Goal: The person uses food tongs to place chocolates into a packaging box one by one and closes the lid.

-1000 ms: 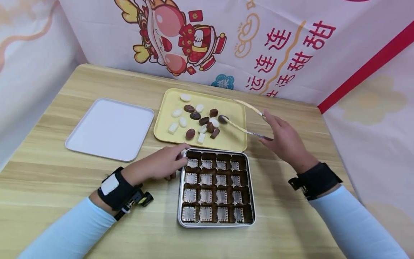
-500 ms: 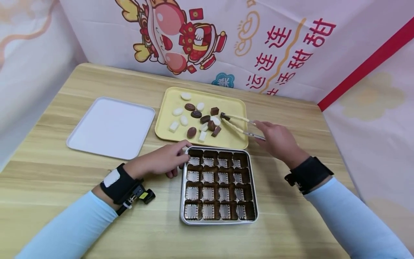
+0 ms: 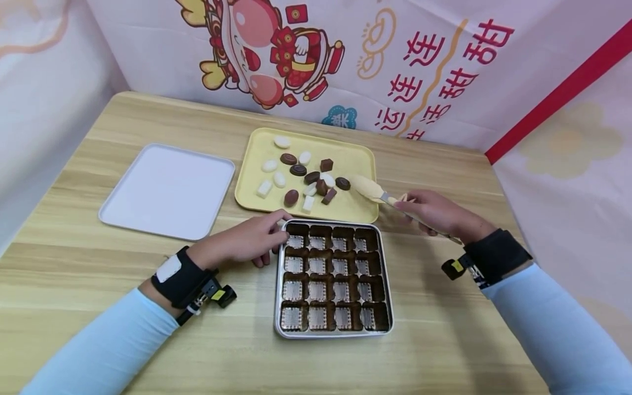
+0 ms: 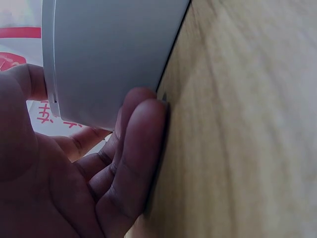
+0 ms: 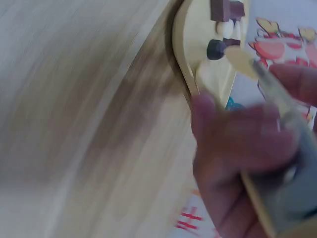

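My right hand [image 3: 434,213] grips a pair of tongs [image 3: 382,196] with pale tips and metal arms. The tongs are turned sideways, so their tips overlap in the head view. Right beside them lies a dark oval chocolate [image 3: 343,183], on the right part of the yellow tray [image 3: 306,213]; whether they touch I cannot tell. My left hand [image 3: 249,238] holds the back left corner of a square tin [image 3: 333,333] with a brown compartment insert. In the left wrist view, the thumb meets the rim and curled fingers press the tin's wall [image 4: 109,54].
Several white, brown and dark chocolates [image 3: 291,197] lie scattered over the yellow tray, just behind the tin. To the left is a flat white tray [image 3: 168,192]. A printed cloth [image 3: 395,66] rises behind the wooden table [image 3: 222,351].
The tongs, closed about the dark oval chocolate half a second ago, have turned sideways and shifted right off it. My right hand moved right with them. The left hand stays at the tin's corner.
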A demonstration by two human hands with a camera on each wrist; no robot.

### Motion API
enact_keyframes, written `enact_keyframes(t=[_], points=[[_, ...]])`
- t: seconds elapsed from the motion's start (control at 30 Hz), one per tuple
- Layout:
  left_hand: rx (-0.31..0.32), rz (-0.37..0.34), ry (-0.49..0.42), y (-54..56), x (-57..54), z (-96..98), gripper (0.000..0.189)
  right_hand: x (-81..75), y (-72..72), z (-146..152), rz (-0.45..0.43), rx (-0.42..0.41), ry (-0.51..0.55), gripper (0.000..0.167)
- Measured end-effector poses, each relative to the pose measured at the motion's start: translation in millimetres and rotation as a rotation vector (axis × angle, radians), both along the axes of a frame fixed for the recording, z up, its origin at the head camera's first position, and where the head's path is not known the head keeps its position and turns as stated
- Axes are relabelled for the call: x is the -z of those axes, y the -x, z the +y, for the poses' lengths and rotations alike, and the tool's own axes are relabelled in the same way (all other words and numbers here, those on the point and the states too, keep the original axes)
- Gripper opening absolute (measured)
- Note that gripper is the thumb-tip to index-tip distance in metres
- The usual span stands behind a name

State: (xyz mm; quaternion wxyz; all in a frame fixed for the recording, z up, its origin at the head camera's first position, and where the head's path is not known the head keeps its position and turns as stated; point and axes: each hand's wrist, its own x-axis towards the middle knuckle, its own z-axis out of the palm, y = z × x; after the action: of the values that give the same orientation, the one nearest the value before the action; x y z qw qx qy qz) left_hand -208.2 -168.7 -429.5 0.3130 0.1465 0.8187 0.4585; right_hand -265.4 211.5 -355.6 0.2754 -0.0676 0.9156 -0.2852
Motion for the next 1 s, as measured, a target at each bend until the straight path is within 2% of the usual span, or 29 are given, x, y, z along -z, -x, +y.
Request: enact_keyframes(t=[0.07,0.17,0.23,0.33,0.4,0.47,0.6,0.73,0.83,1.0], points=[[-0.002,-0.001,-0.002,0.0,2.0,-0.6,0.048,1.6,-2.2,-4,0.117,-0.024,-0.098,0.055],[-0.006,0.000,-0.006,0.4,4.1,-1.3,0.048,2.3,-4.7,-10,0.329,-0.090,-0.271,0.073],[-0.007,0.000,-0.010,0.7,5.2,-1.7,0.048,2.3,-4.5,-12,0.431,-0.136,-0.344,0.082],[-0.007,-0.004,-0.016,1.2,6.7,-2.2,0.048,0.6,-0.5,-14,0.571,-0.213,-0.428,0.074],[-0.004,-0.005,-0.018,1.4,7.7,-2.6,0.048,-1.3,3.8,-15,0.623,-0.255,-0.458,0.067],[0.000,-0.009,-0.019,1.5,8.6,-3.4,0.048,-4.0,8.5,-16,0.632,-0.291,-0.477,0.068],[0.011,-0.014,-0.021,2.4,9.3,-6.2,0.048,-6.7,18.0,-20,0.588,-0.358,-0.487,0.072],[0.020,-0.060,-0.049,4.4,8.4,-9.3,0.046,-4.7,24.7,-21,0.583,-0.409,-0.473,0.060],[0.043,-0.101,-0.081,7.7,8.7,-11.3,0.047,-4.2,26.8,-20,0.576,-0.412,-0.452,0.051],[0.076,-0.135,-0.118,14.7,11.9,-13.0,0.051,-6.0,29.4,-15,0.560,-0.396,-0.434,0.045]])
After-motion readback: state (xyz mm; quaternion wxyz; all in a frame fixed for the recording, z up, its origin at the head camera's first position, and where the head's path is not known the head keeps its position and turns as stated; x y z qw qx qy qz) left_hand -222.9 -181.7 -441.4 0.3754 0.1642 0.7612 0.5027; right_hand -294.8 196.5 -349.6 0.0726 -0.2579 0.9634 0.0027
